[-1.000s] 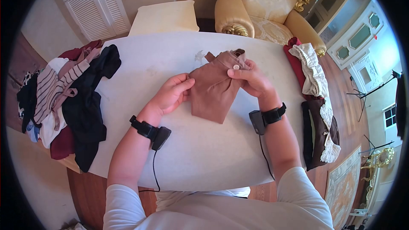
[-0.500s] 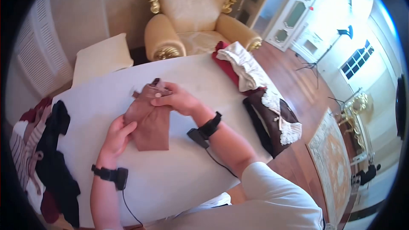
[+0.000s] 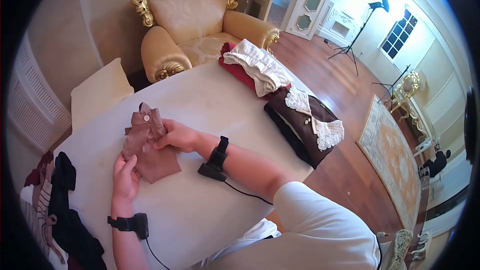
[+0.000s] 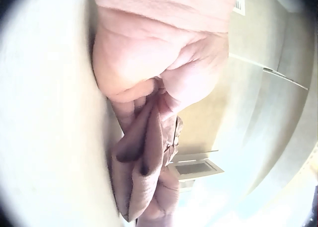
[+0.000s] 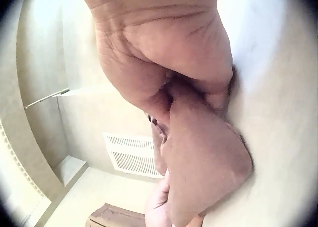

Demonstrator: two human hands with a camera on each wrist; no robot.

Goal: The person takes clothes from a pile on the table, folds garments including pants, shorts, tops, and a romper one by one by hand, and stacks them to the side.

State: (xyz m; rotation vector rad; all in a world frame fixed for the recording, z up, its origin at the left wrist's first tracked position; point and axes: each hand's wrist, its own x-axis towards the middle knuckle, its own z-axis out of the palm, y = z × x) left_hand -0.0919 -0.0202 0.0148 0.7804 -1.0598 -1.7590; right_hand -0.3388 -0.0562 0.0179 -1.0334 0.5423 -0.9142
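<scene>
A folded brown garment (image 3: 156,157) with a white button near its far end is held just over the white table (image 3: 220,107). My left hand (image 3: 126,177) pinches its near left edge between thumb and fingers. Across from it, my right hand (image 3: 179,136) grips the right side, thumb on top. In the left wrist view the garment (image 4: 144,167) hangs in a fold from my left thumb and fingers. The right wrist view shows the cloth (image 5: 206,157) pinched between my right thumb and fingers, its flat panel hanging down.
Several rumpled clothes, including a black garment (image 3: 75,220), lie heaped at the table's left edge. Along the right edge lie a cream garment (image 3: 256,67) over a red one (image 3: 235,72) and a dark brown piece with lace collar (image 3: 305,120). A gold armchair (image 3: 195,25) stands beyond.
The head view has swung to the right. Both hands keep hold of the brown garment; the right hand has slid from near the button down along its side.
</scene>
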